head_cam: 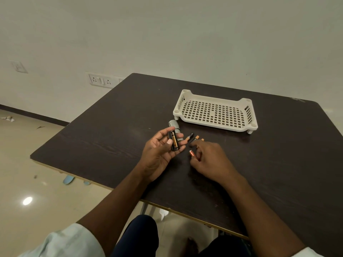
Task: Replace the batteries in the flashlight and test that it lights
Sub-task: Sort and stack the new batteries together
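My left hand (pixel 161 151) grips the battery holder (pixel 174 142) above the table (pixel 111 138), and my right hand (pixel 209 158) pinches one battery (pixel 191 153). I could put it in the wrong direction, because the polarity marks are too small to read. The flashlight body (pixel 174 126) is half hidden behind my fingers.

bare office-like room: dark table (pixel 111 138), wall sockets (pixel 101 81), tiled floor (pixel 37 182).
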